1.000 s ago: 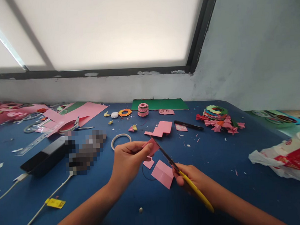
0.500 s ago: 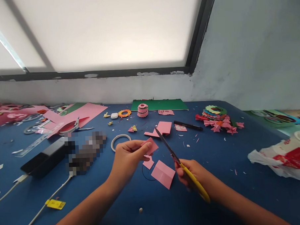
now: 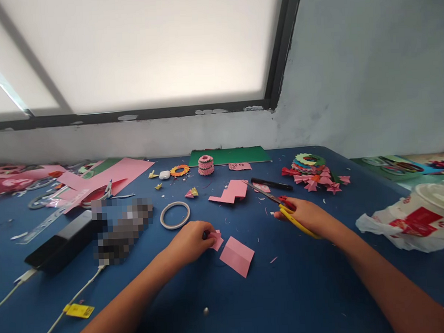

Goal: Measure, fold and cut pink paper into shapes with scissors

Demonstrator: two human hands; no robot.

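My left hand [image 3: 192,240] is closed low over the blue table, with a small piece of pink paper [image 3: 217,241] at its fingertips. Just to the right lies a creased pink paper square [image 3: 237,257]. My right hand [image 3: 308,213] grips scissors [image 3: 282,204] with yellow and red handles; their blades point left and away from me. Beyond the blades is a larger cut piece of pink paper [image 3: 233,190], along with a black pen [image 3: 271,184]. A roll of tape [image 3: 175,215] rests behind my left hand.
A black box-shaped device [image 3: 59,242] with a white cable is at left, near pink sheets [image 3: 119,173]. Paper rings [image 3: 206,165] and a green board [image 3: 239,155] stand at the back. Folded paper pieces [image 3: 314,174] and a bagged cup [image 3: 419,217] are at right.
My left hand has lowered to the table. My right hand has moved right and away with the scissors, turning them flatter. A thin pink scrap now lies right of the creased square.
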